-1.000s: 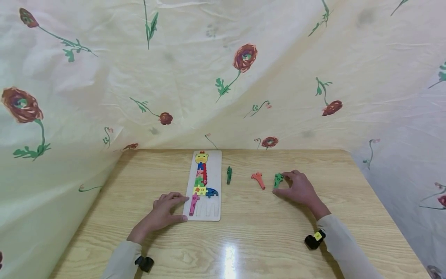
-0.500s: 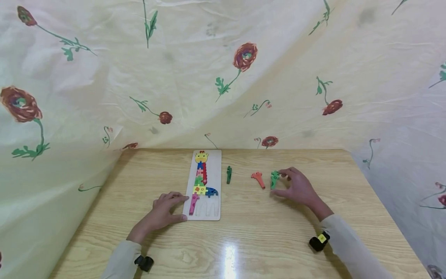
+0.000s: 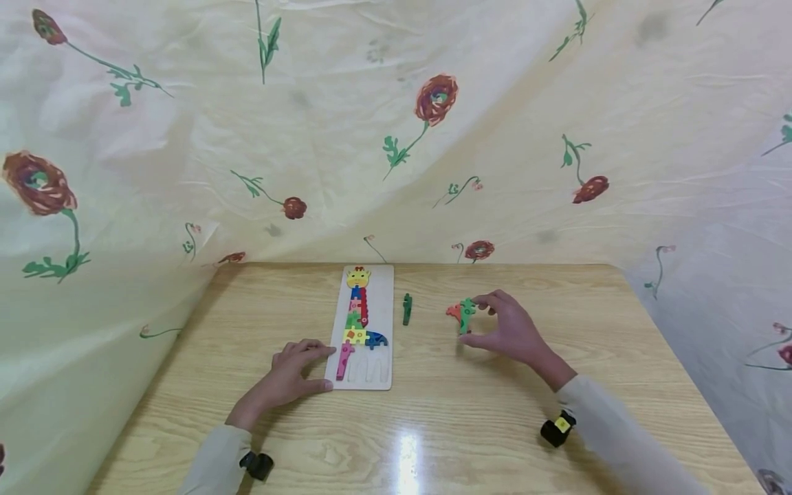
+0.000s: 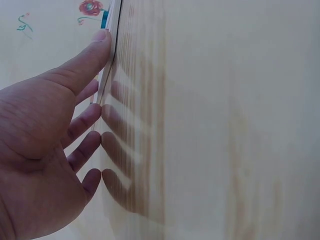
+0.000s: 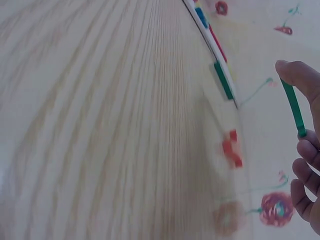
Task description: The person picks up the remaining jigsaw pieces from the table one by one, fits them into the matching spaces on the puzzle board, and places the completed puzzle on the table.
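Note:
A white giraffe puzzle board [image 3: 381, 302] lies on the table, with coloured pieces fitted from the head down to a pink leg piece [image 3: 343, 362]. Pale leg-shaped recesses show to the right of that leg. My left hand [image 3: 287, 375] touches the board's left edge with thumb and fingertips, fingers fairly straight. Between thumb and fingers, my right hand [image 3: 510, 331] pinches a green puzzle piece [image 3: 467, 315], held above the table as the right wrist view also shows [image 5: 294, 107]. It partly covers an orange puzzle piece [image 3: 454, 311] in the head view.
A dark green puzzle piece [image 3: 407, 309] stands just right of the board. The wooden table [image 3: 470, 426] meets a flowered cloth [image 3: 334, 137] at its back edge; cloth also hangs at both sides.
My right hand has carried the green puzzle piece leftward, from right of the orange piece to over it. My left hand and the board have stayed in place.

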`<state>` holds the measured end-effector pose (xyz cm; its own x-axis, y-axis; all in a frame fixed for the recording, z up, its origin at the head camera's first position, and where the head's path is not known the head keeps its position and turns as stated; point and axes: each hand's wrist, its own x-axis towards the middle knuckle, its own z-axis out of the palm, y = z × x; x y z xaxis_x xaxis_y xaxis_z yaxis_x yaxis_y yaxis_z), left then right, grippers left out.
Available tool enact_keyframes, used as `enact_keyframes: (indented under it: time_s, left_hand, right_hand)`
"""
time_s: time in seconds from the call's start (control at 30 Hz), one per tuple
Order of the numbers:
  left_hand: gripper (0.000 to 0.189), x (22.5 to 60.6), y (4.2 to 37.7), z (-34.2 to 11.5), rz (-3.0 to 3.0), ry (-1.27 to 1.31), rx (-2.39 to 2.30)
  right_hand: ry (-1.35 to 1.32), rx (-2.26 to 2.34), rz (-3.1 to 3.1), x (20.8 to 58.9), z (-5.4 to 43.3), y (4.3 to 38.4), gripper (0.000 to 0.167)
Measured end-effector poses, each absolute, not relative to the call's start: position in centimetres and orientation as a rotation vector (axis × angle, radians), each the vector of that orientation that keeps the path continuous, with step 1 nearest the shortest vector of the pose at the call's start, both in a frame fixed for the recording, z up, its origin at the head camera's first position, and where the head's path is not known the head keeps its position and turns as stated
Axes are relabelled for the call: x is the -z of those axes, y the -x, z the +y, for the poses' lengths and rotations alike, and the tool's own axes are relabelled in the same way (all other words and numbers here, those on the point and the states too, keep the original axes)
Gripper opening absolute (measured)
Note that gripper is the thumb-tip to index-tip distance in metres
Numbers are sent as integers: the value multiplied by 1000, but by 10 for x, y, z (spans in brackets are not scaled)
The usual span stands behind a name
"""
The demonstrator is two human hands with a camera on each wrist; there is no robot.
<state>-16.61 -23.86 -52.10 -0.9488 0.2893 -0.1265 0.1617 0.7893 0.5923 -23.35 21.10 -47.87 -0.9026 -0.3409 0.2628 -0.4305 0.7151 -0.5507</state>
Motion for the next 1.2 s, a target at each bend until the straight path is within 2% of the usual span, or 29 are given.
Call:
enact_keyframes:
  time_s: [0.47, 1.2]
  left_hand:
    - [63, 520, 165, -238, 2766, -356, -896]
    - [63, 518, 165, -238, 2771, -375, -894]
  right_hand:
    - [-690, -949, -2766, 469, 167, 227, 75]
    - [-733, -964, -2805, 480, 98, 222, 77]
